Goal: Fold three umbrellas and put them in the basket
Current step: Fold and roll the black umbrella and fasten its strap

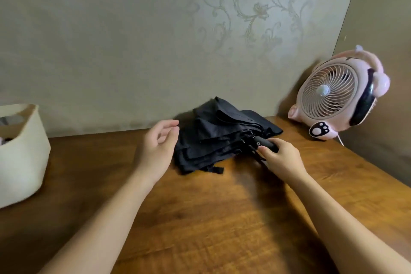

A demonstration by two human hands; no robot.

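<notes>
1. On the wooden table point(211, 218), close to the wall, a black umbrella point(222, 138) is seen lying collapsed but loose, its canopy panels bunched and not yet rolled. Its handle point(265, 143) is grasped by the right hand point(282, 160), with the fingers curled round it.
2. The left hand point(159, 142) is held released, fingers loosely curved, just beside the canopy. Whether the cloth is touched cannot be told.
3. If the handle is lifted now, the slack panels may be spilled open and dragged over the table, since nothing is wrapped round them. The closing strap point(214, 169) is seen lying free at the near edge of the cloth.
4. If the panels are gathered unevenly, ribs may be trapped in the folds, and the strap may not be brought round the bundle.
5. A pink fan point(333, 93) is stood near the handle, on the right, and could be knocked by a wide swing.
6. The cream basket point(22, 153) is set well apart at the far left, partly cut off. Something is glimpsed inside but cannot be identified, and a bulky, unstrapped bundle may be fitted badly there.
</notes>
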